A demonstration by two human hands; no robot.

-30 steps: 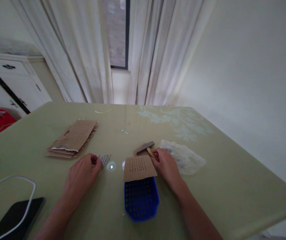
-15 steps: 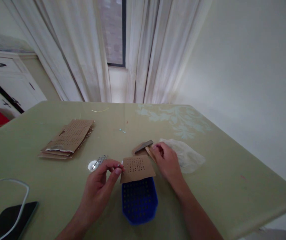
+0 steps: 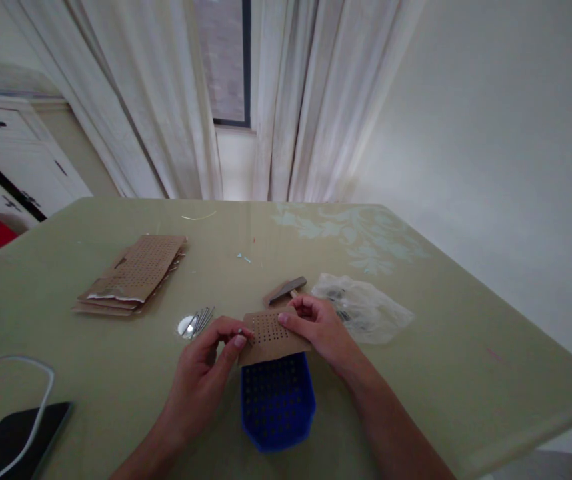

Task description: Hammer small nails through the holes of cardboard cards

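Observation:
My left hand [image 3: 211, 363] pinches a small nail [image 3: 244, 333] at the left edge of a punched cardboard piece [image 3: 272, 335]. That cardboard lies over the far end of a blue perforated tray [image 3: 279, 403]. My right hand [image 3: 319, 327] rests with its fingers curled on the cardboard's right side. A small hammer [image 3: 286, 290] lies just beyond the right hand. A bundle of loose nails [image 3: 200, 320] sits on the table left of the cardboard.
A stack of punched cardboard sheets [image 3: 133, 273] lies at the left. A clear plastic bag [image 3: 361, 308] is at the right. A black phone [image 3: 13, 443] and white cable [image 3: 11, 363] occupy the near left corner. Curtains and a window stand behind the green table [image 3: 466, 360].
My left hand left the nail bundle with a nail and came to the cardboard's edge. My right hand moved off the hammer handle onto the cardboard.

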